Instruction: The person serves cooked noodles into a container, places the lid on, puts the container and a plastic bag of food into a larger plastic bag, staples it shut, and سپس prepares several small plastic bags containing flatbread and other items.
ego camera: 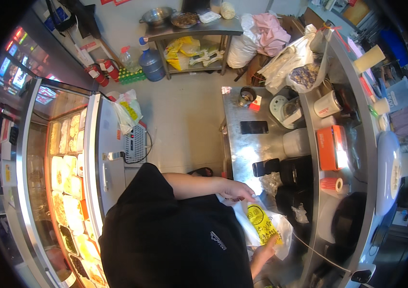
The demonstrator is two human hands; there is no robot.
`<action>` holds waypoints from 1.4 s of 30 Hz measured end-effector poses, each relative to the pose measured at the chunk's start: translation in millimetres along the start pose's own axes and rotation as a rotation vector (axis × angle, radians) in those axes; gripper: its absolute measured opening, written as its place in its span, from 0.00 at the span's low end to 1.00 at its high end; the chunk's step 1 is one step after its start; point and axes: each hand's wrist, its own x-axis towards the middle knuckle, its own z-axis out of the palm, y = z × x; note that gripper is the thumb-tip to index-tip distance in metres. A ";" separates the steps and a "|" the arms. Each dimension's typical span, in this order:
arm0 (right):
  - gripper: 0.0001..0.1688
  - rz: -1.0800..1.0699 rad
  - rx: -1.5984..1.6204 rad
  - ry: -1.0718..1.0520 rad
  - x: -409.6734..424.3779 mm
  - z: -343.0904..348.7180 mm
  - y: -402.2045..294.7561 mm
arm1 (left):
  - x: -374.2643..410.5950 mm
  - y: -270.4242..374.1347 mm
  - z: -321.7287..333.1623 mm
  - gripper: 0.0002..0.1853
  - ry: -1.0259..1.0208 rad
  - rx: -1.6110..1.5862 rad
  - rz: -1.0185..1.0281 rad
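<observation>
A white plastic bag (240,216) with a yellow printed panel that bears writing is held in front of my body, at the near edge of the steel worktable (238,144). My left hand (238,190) pinches its upper edge. Lower down, my right hand (266,250) grips the bag's other side, with fingers over the print. What is inside the bag cannot be seen. A clear crumpled plastic bag (271,183) lies just beyond my left hand, beside a dark phone (266,167).
Another phone (254,127), a metal cup (247,96) and a kitchen scale (283,111) stand farther along the worktable. A shelf above it holds an orange box (330,147). Behind me is a lit glass display case (94,151) of food trays. A white cable (315,250) crosses near my right hand.
</observation>
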 end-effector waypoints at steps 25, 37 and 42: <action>0.28 -0.390 0.209 -0.436 -27.0 120.3 -58.9 | -21.0 31.3 51.3 0.16 0.421 1.009 0.561; 0.12 -0.642 -0.506 0.140 34.1 37.3 11.8 | -66.3 50.8 8.3 0.05 0.637 1.168 0.451; 0.24 -0.549 -0.241 0.082 26.7 39.1 37.8 | -57.5 32.9 2.3 0.17 0.794 1.549 0.359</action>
